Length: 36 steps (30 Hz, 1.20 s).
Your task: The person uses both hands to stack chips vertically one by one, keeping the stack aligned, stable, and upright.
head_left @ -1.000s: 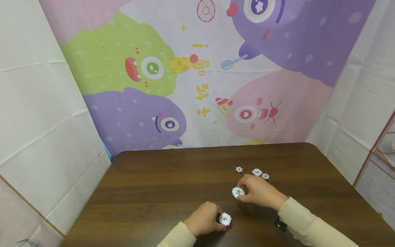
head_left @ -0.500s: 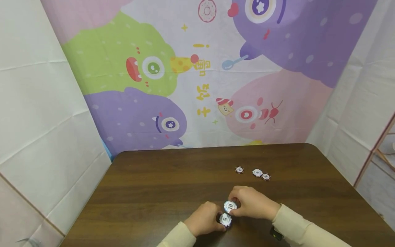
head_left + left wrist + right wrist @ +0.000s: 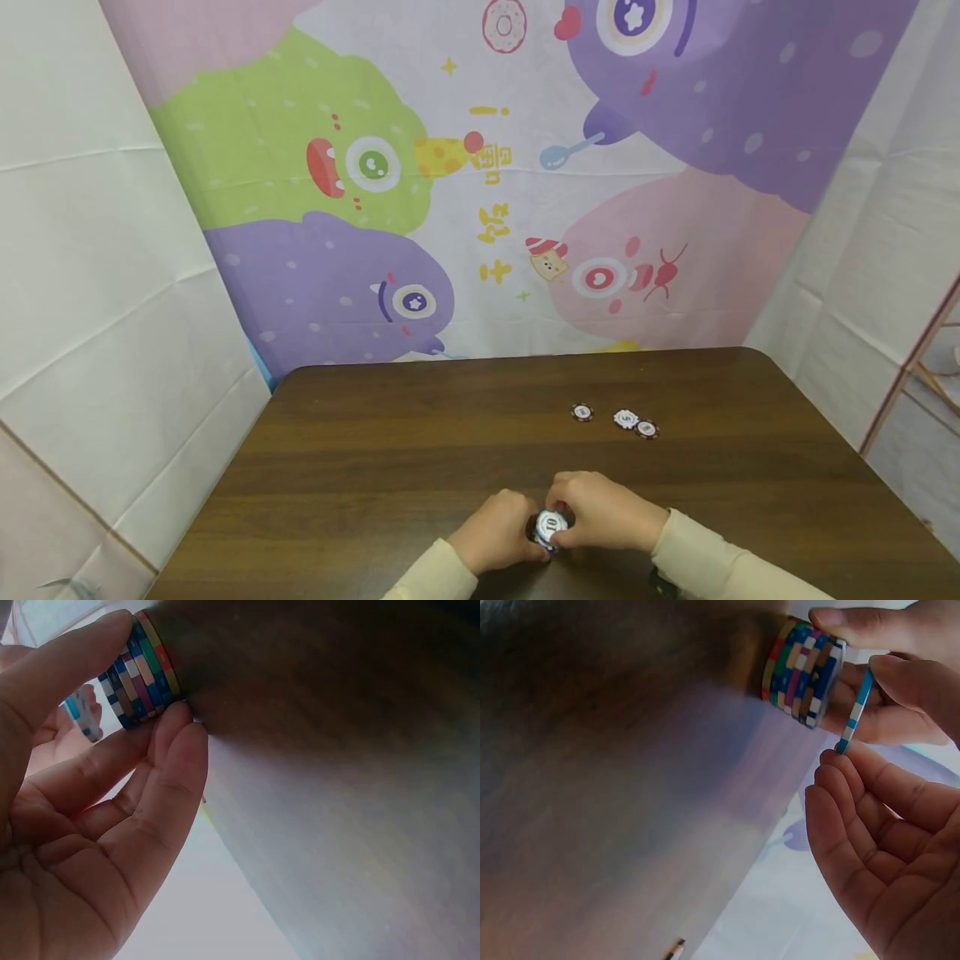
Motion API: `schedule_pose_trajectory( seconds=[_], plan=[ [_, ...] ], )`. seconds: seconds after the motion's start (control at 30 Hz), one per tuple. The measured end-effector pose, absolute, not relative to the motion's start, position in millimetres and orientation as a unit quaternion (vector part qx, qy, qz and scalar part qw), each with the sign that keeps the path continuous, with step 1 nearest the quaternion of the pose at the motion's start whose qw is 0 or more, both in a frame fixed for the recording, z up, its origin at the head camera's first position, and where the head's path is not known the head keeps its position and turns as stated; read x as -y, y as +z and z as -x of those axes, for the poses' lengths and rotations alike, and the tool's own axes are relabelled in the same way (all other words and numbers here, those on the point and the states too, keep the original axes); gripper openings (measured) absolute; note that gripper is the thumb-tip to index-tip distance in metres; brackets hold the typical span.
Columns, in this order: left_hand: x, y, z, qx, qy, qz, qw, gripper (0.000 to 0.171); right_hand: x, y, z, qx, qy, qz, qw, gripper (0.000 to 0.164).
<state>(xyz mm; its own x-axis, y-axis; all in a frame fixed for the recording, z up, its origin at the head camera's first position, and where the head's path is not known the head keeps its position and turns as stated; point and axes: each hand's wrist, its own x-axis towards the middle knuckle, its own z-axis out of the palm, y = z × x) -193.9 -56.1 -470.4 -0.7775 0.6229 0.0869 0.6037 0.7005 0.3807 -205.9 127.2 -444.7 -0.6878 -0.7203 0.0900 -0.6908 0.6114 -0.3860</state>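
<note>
Near the front of the table, my left hand (image 3: 493, 533) holds a stack of poker chips (image 3: 142, 671), thumb on one side and fingers on the other. The stack's edges show red, green, blue, purple and brown bands. My right hand (image 3: 609, 512) pinches one light blue and white poker chip (image 3: 855, 712) between thumb and index finger. In the head view this chip, marked 10, covers most of the stack's top. Both wrist views show a small gap between it and the stack.
Farther back on the brown table (image 3: 375, 467) lie a dark-rimmed chip (image 3: 582, 412), a white chip marked 5 (image 3: 626, 419) and another dark-rimmed chip (image 3: 647, 429) touching it. Behind the table's far edge hangs a cartoon-printed cloth (image 3: 487, 317).
My right hand has carried the chip marked 10 leftward and nearer to me, from beside the stack to over it. My left hand has stayed at the stack.
</note>
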Motion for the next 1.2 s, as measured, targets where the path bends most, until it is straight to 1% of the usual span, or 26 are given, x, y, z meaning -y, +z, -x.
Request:
schedule_pose_trajectory(
  seconds=[0.23,0.57,0.93,1.2],
  plan=[
    [56.4,-469.9,193.7,-0.920,0.210,-0.330,0.036,0.023,-122.4,-450.3,203.5,-0.897,-0.182,0.403,0.030,0.019],
    [56.6,-469.2,193.4,-0.920,0.210,-0.329,0.035,0.022,-122.1,-454.2,204.9,-0.899,-0.178,0.400,0.034,0.022],
    [56.3,-470.6,193.8,-0.921,0.212,-0.325,0.032,0.022,-121.3,-454.7,204.8,-0.902,-0.176,0.393,0.037,0.022],
    [56.6,-470.6,194.4,-0.919,0.217,-0.326,0.040,0.022,-120.5,-453.4,204.2,-0.902,-0.180,0.390,0.039,0.021]
  ],
)
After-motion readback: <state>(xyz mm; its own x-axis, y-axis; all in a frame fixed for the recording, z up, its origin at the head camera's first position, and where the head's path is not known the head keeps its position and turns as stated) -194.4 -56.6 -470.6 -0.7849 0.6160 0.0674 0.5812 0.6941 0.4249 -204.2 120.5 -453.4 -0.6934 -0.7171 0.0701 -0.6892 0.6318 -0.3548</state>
